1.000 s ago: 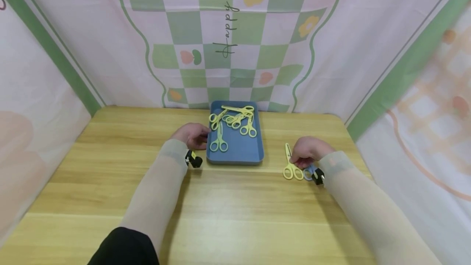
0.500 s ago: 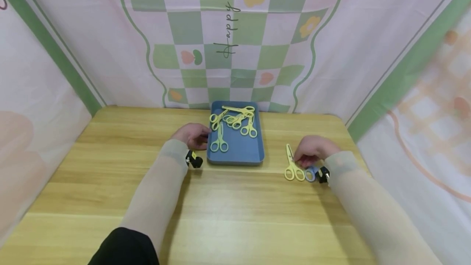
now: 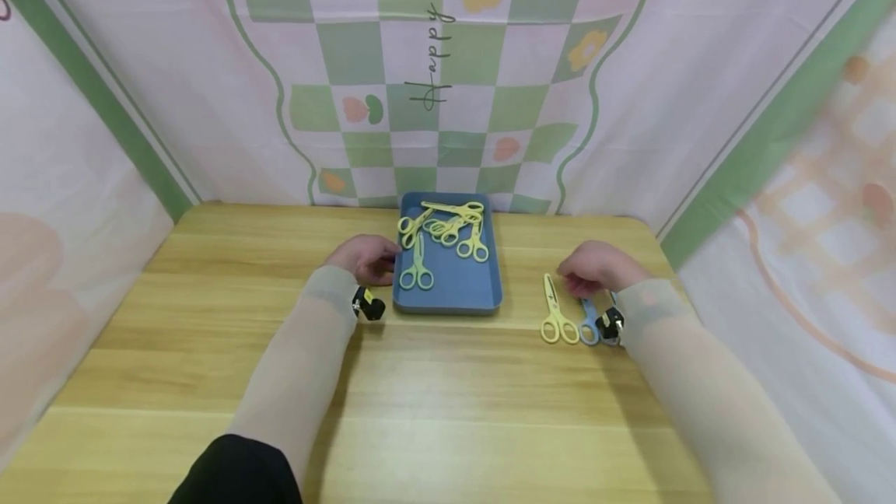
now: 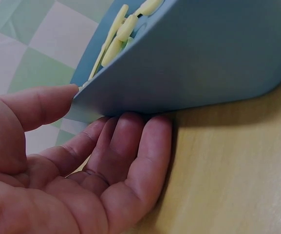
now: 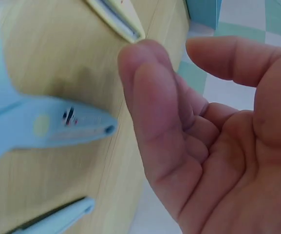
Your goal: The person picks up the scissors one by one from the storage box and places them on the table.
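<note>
My left hand (image 3: 367, 257) is at the left side of a blue tray (image 3: 462, 298), its thumb tip at the rim and its loosely bent fingertips against the lower edge of the tray wall (image 4: 198, 63). Several yellow scissors (image 3: 451, 211) lie in the tray, with a yellow-green pair (image 3: 418, 267) nearer the front. My right hand (image 3: 595, 267) hovers right of the tray with thumb and forefinger apart, holding nothing. Below it on the table are yellow scissors (image 3: 553, 313) and blue scissors (image 3: 589, 325). Another light blue blade (image 5: 57, 217) shows in the right wrist view, mostly hidden by my wrist in the head view.
The wooden table (image 3: 420, 411) ends just behind the tray at a patterned curtain (image 3: 448, 99). More curtain hangs along both sides. A small black camera (image 3: 368, 303) is strapped at my left wrist, another (image 3: 610, 323) at my right.
My right hand has drawn off the yellow scissors, up and slightly to the right, leaving them lying and uncovering more of the blue pair. My left hand and the tray stay put.
</note>
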Motion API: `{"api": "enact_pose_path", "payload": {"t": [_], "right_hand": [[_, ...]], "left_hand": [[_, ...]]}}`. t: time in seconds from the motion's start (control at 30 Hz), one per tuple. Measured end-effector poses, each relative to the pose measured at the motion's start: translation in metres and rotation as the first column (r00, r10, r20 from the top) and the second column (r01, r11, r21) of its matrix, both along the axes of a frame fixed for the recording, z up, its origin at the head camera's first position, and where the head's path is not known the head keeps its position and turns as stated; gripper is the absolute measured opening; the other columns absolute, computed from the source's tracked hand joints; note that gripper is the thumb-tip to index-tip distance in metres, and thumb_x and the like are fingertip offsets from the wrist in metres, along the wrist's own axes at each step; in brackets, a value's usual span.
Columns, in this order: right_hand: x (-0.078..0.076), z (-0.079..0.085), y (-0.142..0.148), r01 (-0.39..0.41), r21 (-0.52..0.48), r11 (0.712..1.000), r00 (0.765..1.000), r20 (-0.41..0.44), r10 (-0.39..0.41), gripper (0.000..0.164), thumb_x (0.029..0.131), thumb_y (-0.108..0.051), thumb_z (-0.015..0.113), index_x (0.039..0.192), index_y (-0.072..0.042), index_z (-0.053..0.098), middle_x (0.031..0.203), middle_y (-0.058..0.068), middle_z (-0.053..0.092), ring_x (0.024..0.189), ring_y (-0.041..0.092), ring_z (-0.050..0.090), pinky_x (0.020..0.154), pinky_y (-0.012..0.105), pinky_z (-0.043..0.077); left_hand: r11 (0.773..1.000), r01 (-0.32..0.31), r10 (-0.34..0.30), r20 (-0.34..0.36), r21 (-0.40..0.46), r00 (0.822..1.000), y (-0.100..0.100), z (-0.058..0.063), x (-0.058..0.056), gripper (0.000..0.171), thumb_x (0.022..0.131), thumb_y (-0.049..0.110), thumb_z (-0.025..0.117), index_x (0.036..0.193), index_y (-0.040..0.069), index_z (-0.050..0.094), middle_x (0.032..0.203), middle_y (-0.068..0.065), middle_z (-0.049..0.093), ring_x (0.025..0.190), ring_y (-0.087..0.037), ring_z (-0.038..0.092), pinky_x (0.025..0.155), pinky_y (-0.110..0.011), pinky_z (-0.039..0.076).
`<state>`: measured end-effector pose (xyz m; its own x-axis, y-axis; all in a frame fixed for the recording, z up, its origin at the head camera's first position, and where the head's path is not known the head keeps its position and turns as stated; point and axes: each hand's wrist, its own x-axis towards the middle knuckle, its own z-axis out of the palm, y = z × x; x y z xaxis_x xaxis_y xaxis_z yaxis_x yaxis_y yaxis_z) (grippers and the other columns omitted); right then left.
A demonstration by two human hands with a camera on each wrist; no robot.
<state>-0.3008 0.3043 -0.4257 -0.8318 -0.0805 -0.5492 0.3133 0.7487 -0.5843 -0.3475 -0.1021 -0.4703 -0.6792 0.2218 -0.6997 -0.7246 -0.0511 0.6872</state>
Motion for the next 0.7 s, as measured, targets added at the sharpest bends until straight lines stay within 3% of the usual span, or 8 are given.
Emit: {"api": "enact_pose_path", "payload": {"t": [0.17, 0.27, 0.37, 0.47, 0.57, 0.7], "right_hand": [[-0.007, 0.0, -0.011, 0.003, 0.065, 0.998, 0.984, -0.178, 0.008, 0.025, 0.093, -0.014, 0.055, 0.086, 0.007, 0.065, 0.071, 0.013, 0.066, 0.061, 0.023, 0.062, 0.061, 0.032, 0.051], [-0.012, 0.005, -0.021, 0.063, 0.042, 0.997, 0.944, -0.326, -0.045, 0.022, 0.092, -0.014, 0.054, 0.094, 0.006, 0.065, 0.079, 0.014, 0.068, 0.072, 0.029, 0.065, 0.068, 0.035, 0.052], [-0.02, 0.011, -0.034, 0.082, 0.042, 0.996, 0.907, -0.418, -0.056, 0.031, 0.093, -0.018, 0.054, 0.109, 0.006, 0.066, 0.095, 0.018, 0.069, 0.087, 0.033, 0.065, 0.078, 0.041, 0.053], [-0.028, 0.019, -0.053, 0.067, 0.064, 0.996, 0.888, -0.46, -0.03, 0.047, 0.098, -0.027, 0.055, 0.13, 0.006, 0.058, 0.123, 0.024, 0.062, 0.112, 0.04, 0.058, 0.095, 0.05, 0.048], [-0.035, 0.027, -0.076, 0.061, 0.054, 0.997, 0.885, -0.464, -0.029, 0.06, 0.101, -0.037, 0.051, 0.142, 0.007, 0.046, 0.144, 0.026, 0.047, 0.131, 0.043, 0.043, 0.108, 0.054, 0.036], [-0.041, 0.036, -0.107, 0.075, -0.022, 0.997, 0.899, -0.431, -0.078, 0.067, 0.104, -0.045, 0.044, 0.149, 0.003, 0.038, 0.153, 0.023, 0.037, 0.139, 0.04, 0.034, 0.112, 0.052, 0.032]], "left_hand": [[1.0, -0.002, 0.002, -0.001, -0.007, 1.0, -0.001, 0.0, 0.0, 0.028, 0.099, 0.008, 0.058, 0.125, -0.002, 0.057, 0.117, -0.015, 0.062, 0.105, -0.025, 0.061, 0.088, -0.038, 0.055], [1.0, -0.002, 0.002, -0.004, -0.013, 1.0, -0.002, 0.002, 0.001, 0.029, 0.099, 0.008, 0.058, 0.126, -0.002, 0.057, 0.12, -0.015, 0.062, 0.107, -0.025, 0.06, 0.088, -0.038, 0.055], [1.0, 0.001, -0.001, -0.001, -0.007, 1.0, -0.002, 0.002, 0.0, 0.03, 0.099, 0.009, 0.058, 0.127, -0.002, 0.057, 0.121, -0.015, 0.061, 0.107, -0.025, 0.06, 0.089, -0.037, 0.055], [1.0, 0.0, 0.0, 0.007, 0.005, 1.0, -0.002, 0.002, 0.0, 0.03, 0.099, 0.009, 0.058, 0.128, -0.002, 0.057, 0.121, -0.015, 0.061, 0.106, -0.025, 0.061, 0.09, -0.037, 0.054], [1.0, 0.0, -0.001, 0.009, 0.013, 1.0, -0.002, 0.0, -0.001, 0.03, 0.099, 0.008, 0.058, 0.127, -0.002, 0.057, 0.119, -0.015, 0.062, 0.104, -0.025, 0.062, 0.09, -0.038, 0.054], [1.0, 0.001, -0.002, 0.012, 0.026, 1.0, -0.001, -0.002, -0.002, 0.028, 0.099, 0.008, 0.057, 0.126, -0.002, 0.057, 0.116, -0.015, 0.063, 0.102, -0.024, 0.063, 0.091, -0.038, 0.054]]}}
